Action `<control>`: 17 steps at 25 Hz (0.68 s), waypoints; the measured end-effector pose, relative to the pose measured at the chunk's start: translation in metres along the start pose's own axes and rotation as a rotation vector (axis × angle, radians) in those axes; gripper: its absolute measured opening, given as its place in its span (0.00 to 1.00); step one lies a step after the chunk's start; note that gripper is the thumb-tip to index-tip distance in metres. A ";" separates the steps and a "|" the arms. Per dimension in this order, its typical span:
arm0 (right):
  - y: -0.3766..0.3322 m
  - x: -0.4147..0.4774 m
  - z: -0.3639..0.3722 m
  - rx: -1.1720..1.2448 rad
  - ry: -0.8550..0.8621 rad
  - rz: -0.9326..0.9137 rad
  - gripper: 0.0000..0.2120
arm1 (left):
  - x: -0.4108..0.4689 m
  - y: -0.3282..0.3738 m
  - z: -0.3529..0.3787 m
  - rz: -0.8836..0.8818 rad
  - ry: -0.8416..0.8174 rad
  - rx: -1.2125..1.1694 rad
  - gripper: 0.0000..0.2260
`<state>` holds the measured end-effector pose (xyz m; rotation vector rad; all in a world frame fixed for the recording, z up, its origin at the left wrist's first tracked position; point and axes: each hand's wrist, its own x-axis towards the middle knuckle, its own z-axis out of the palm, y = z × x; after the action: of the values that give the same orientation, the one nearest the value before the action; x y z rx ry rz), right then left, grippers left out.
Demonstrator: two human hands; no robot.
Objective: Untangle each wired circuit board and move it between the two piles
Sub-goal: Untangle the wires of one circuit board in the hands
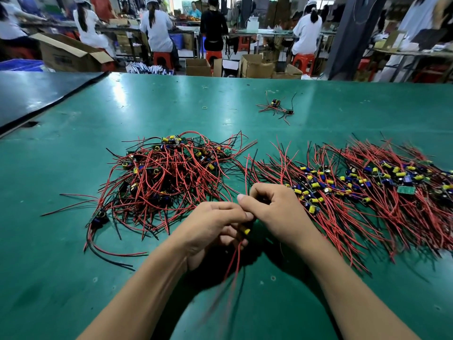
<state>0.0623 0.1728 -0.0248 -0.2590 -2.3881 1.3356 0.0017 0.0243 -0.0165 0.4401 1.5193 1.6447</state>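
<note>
Grip: the left hand [215, 227] and right hand [272, 209] meet knuckle to knuckle, both closed on one wired circuit board [245, 231], of which only a yellow capacitor shows in the gap between them.
Left hand: fingers are curled in around the board from 9 o'clock, with the fingertips against the right hand.
Right hand: thumb is up and the fingers are bent tight, pinching the board's wires from 3 o'clock.
Leads [232, 266]: red and black wires trail from the board toward 6 o'clock, blurred, above the table.
Table [73, 278]: a green mat lies under everything; both forearms come in from 6 o'clock.
Tangled pile [166, 182]: at 10 o'clock from the hands, near them, is a knotted heap of red and black wires with boards scattered through it.
Combed pile [355, 192]: at 2 to 3 o'clock, its edge just beside the right hand, the boards lie in a band with the wires fanned out roughly parallel.
Stray boards [275, 107]: a small cluster sits at 12 o'clock, well apart from both piles.
Rubber band [204, 108]: at 11 o'clock, lying alone.
Black mat [36, 94]: at 10 o'clock, at the far table corner.
People [157, 30]: at 12 o'clock beyond the table, they are seated on red stools [161, 58] at benches, with cardboard boxes [257, 67] on the floor.
</note>
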 end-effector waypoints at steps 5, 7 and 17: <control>0.004 0.004 -0.005 0.153 0.035 0.039 0.16 | -0.001 0.003 0.000 0.014 0.008 -0.025 0.08; 0.005 0.005 -0.007 0.175 0.134 0.028 0.15 | -0.002 0.005 0.002 0.009 -0.032 -0.037 0.08; 0.008 0.012 -0.003 0.735 0.250 0.341 0.19 | -0.006 0.006 0.008 0.022 -0.012 0.011 0.06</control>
<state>0.0521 0.1835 -0.0271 -0.5855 -1.5580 2.0831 0.0090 0.0252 -0.0081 0.4740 1.5199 1.6488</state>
